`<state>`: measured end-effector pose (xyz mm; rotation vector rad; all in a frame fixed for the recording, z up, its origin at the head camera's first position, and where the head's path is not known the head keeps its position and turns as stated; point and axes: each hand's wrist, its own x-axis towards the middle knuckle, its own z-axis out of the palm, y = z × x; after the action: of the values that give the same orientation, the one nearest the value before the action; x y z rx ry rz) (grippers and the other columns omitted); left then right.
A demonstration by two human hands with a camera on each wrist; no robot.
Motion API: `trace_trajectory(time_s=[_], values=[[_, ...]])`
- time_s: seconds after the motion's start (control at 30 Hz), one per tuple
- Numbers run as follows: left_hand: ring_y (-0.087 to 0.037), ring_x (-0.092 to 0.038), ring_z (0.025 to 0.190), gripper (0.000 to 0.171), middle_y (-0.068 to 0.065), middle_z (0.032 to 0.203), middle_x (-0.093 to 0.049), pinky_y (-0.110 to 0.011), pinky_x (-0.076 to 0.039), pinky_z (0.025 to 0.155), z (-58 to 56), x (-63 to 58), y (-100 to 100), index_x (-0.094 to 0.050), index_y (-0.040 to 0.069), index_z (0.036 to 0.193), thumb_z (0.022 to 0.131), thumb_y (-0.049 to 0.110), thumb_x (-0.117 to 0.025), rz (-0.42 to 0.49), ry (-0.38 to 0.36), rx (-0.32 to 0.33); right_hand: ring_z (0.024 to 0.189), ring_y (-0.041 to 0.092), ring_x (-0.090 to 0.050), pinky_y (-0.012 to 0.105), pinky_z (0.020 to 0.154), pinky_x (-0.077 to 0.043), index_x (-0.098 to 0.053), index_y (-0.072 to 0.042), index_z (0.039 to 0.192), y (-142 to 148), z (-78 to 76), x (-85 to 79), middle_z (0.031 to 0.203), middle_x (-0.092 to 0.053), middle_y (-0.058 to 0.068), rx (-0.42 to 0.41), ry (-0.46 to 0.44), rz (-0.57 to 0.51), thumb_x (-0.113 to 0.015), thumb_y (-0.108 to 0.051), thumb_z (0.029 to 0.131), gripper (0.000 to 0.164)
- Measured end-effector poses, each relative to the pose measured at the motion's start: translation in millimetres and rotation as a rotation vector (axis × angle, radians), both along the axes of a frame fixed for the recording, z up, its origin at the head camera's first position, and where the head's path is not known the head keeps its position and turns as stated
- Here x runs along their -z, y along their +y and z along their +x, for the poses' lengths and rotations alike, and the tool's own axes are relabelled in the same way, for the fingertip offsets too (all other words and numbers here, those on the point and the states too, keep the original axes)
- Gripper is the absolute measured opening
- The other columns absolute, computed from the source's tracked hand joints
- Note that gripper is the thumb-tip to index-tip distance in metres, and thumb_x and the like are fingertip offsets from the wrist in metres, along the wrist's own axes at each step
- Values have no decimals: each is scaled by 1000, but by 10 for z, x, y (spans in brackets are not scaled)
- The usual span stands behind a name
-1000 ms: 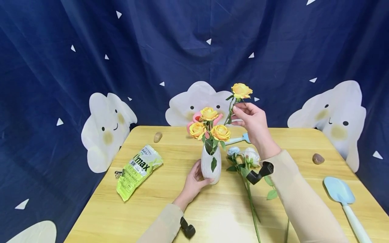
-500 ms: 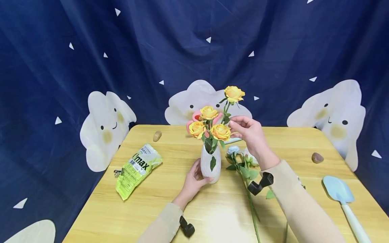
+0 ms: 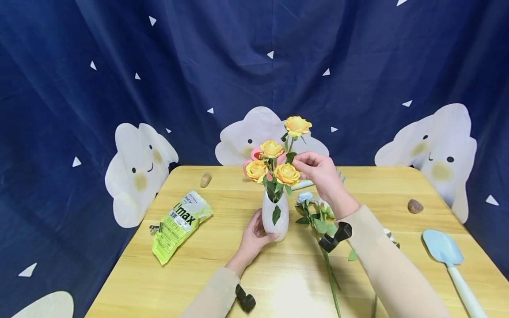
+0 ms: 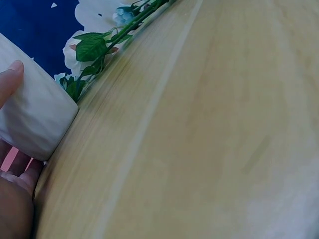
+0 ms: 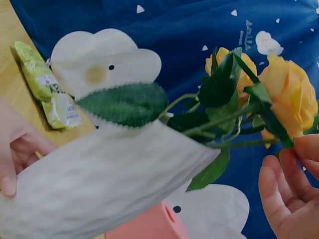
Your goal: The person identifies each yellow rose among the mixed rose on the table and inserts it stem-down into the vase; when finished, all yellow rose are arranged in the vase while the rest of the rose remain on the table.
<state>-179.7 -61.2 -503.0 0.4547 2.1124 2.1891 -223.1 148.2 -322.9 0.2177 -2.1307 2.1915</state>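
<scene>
My left hand (image 3: 252, 238) grips the lower part of a white vase (image 3: 275, 216), which stands upright on the table. Three yellow roses (image 3: 271, 149) rise from its mouth, with green leaves hanging over the rim. Above the vase's right side, my right hand (image 3: 320, 172) pinches the stem of another yellow rose (image 3: 298, 126), whose bloom sits higher than the others. In the right wrist view, stems enter the vase (image 5: 114, 174) beside the right hand (image 5: 294, 191); the lower end of the pinched stem is hidden. The left wrist view shows the thumb on the vase wall (image 4: 35, 109).
Right of the vase lie a pale blue flower (image 3: 304, 197) and white flowers with long stems. A light blue trowel (image 3: 443, 247) and a brown stone (image 3: 415, 206) are farther right. Left are a green bag (image 3: 180, 225) and another stone (image 3: 205, 180). Something pink (image 5: 149, 224) stands behind the vase.
My right hand has come down and left with the rose, whose bloom now stands closer over the vase. My left hand keeps its grip on the vase.
</scene>
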Motion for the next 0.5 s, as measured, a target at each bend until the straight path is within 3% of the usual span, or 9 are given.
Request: trace_trajectory(time_s=[0.27, 0.5], values=[[-29, -41, 125, 79, -15, 139, -44, -41, -33, 103, -14, -9, -19, -34, 3, 140, 73, 0, -76, 10, 21, -1, 69, 17, -63, 29, 61, -55, -65, -4, 92, 178, 41, 176, 81, -63, 3, -60, 5, -71, -67, -12, 86, 9], [-34, -41, 125, 78, -20, 137, -44, -43, -35, 102, -10, -18, -77, -33, 0, 139, 74, -2, -75, 9, 21, 33, 70, 16, -64, 29, 62, -55, -63, -2, 97, 566, 214, 427, 83, -64, 2, -60, 7, -74, -64, -8, 88, 11]])
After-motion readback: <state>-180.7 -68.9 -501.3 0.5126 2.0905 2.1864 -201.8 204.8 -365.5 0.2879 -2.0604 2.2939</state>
